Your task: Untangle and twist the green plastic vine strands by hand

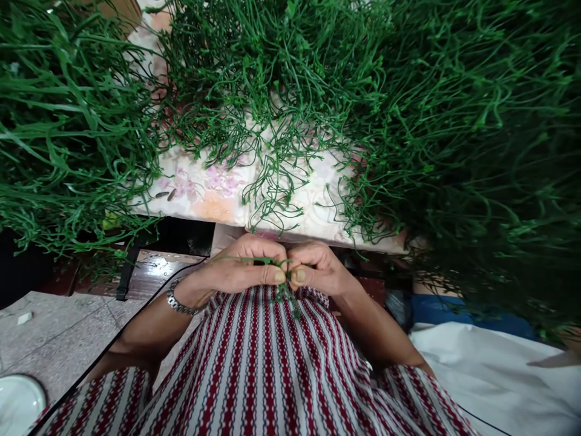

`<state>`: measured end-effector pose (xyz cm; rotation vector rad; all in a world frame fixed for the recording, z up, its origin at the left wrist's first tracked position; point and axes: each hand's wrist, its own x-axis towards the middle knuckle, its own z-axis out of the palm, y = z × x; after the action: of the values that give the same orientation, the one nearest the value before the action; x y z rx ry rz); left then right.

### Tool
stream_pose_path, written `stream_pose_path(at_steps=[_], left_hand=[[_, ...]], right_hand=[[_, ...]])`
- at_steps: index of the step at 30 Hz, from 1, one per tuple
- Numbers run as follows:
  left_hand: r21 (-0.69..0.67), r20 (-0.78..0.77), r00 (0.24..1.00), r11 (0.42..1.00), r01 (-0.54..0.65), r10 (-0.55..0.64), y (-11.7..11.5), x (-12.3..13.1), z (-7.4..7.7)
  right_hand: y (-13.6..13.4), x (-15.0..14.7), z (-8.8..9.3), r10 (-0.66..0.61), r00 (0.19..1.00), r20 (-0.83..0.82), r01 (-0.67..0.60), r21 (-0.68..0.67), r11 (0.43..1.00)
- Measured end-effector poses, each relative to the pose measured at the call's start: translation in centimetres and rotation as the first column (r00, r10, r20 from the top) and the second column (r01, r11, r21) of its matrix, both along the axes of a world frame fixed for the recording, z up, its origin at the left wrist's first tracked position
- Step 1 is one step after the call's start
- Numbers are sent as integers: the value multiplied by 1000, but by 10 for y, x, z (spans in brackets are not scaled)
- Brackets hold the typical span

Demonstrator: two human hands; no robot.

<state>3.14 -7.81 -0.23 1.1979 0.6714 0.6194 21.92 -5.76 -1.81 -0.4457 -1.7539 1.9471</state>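
Note:
My left hand [247, 266], with a metal watch band on its wrist, is closed with thumb and fingers pinched together. Facing it, my right hand [318, 266] is pinched the same way, and the fingertips of both nearly meet. Between them they grip a thin green sprig [285, 295] that looks like artificial greenery. Its lower end hangs over my striped clothing, and the part inside the fingers is hidden. Just beyond my hands, a small bunch of loose green sprigs [276, 188] lies on the flowered table cover [204, 203].
Tall heaps of green sprigs crowd the table at left [68, 127], far middle [281, 54] and right [476, 121]. Two small dark pieces [166, 194] lie near the table's front edge. White sheeting [490, 369] is at lower right, a round white lid-like object [20, 402] at lower left.

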Motion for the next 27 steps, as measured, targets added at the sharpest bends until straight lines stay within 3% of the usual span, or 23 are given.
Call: stream_pose_path(at_steps=[2,5,9,12,15,18,20,24,27], left_hand=[[125,-118,992,990,65,-51,4,-4,0],[228,-243,965,961,158,-101,10,-7,1],[167,-247,952,960,227,-182,13,-7,-2],[57,-189,957,970,236,-222,11,-7,-7],[-23,-67,983,985,170,-171,6,-7,-10],[-208,48,999,978,28,-18,-1,-4,-8],[-343,67,993,937,-64,92,-4,1,-4],[-509,103,952,837,-199,289,-6,9,1],[-488,267,884,845,-220,384,-4,5,0]], right_hand=[[4,3,5,-37,996,85,19,203,979],[9,5,11,-87,981,172,-6,479,878],[11,5,13,-93,967,238,-76,614,785],[10,3,13,-96,965,243,-81,626,775],[10,-2,13,-19,987,158,-67,521,851],[9,-8,8,12,998,59,-28,277,960],[6,-12,3,-34,999,17,32,106,994],[-3,-20,-2,-176,979,-107,150,-217,964],[-9,-22,-2,-310,933,-181,199,-459,866]])
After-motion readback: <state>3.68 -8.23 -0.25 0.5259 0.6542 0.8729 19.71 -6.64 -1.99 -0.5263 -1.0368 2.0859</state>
